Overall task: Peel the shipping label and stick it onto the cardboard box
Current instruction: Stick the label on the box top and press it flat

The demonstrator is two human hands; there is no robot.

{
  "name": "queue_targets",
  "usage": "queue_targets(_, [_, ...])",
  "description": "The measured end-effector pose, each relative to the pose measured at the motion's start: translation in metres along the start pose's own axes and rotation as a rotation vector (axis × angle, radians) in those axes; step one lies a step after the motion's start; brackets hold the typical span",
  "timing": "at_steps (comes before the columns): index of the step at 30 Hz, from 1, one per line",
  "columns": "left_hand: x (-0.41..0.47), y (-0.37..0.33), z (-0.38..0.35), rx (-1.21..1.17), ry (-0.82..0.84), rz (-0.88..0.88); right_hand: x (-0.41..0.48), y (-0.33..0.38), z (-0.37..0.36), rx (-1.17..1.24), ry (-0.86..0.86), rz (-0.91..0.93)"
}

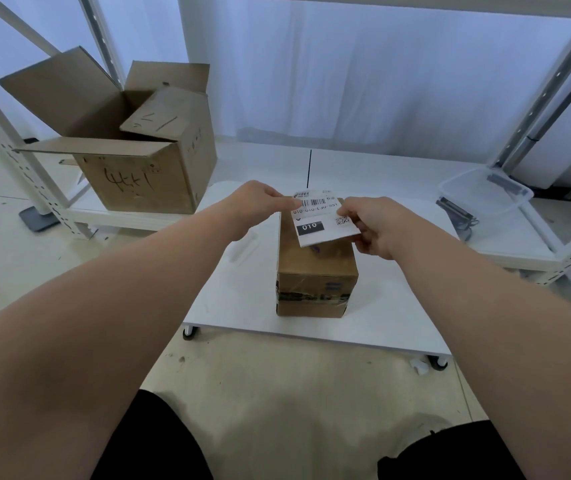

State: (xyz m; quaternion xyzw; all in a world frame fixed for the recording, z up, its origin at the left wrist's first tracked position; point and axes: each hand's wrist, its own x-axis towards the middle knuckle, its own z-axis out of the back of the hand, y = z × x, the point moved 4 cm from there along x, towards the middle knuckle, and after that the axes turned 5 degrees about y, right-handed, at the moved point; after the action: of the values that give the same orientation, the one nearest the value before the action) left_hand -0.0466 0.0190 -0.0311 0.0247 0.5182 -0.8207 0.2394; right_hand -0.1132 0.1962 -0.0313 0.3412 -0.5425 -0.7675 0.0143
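Observation:
A small taped cardboard box stands on a low white wheeled platform. Above its far end I hold a white shipping label with a barcode, a QR code and a black "010" block. My left hand pinches the label's upper left edge with its fingertips. My right hand grips the label's right edge between thumb and fingers. The label hovers tilted over the box top; whether it touches the box I cannot tell.
A large open cardboard box with handwriting sits on a white shelf at the left. A clear plastic container rests on the shelf at the right. White metal rack posts stand on both sides. My knees are at the bottom.

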Motion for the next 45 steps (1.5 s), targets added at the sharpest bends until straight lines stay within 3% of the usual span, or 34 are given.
queue_targets(7, [0.002,-0.002,0.001,-0.055,-0.037,-0.032,0.003,0.001,-0.004,-0.039,0.036,0.025])
queue_targets(12, [0.004,-0.006,0.004,-0.172,-0.129,-0.158,0.004,0.000,-0.003,-0.131,0.076,0.040])
queue_targets(18, [-0.002,-0.020,0.007,-0.218,-0.122,-0.323,0.004,0.000,-0.002,0.013,0.157,0.059])
queue_targets(22, [0.002,-0.017,0.005,-0.184,-0.062,-0.270,0.002,0.001,-0.004,0.079,0.214,0.067])
queue_targets(26, [0.005,-0.008,0.003,-0.197,-0.047,-0.172,0.000,0.004,-0.003,0.145,0.150,0.127])
queue_targets(31, [0.007,0.002,-0.004,-0.167,-0.027,-0.047,-0.001,0.007,-0.006,0.080,0.132,0.216])
queue_targets(36, [0.008,0.003,-0.017,-0.193,0.079,-0.023,0.002,0.005,-0.010,-0.019,0.131,0.225])
queue_targets(45, [0.010,0.001,-0.020,-0.138,0.084,-0.006,0.014,0.001,-0.004,0.004,0.038,0.207])
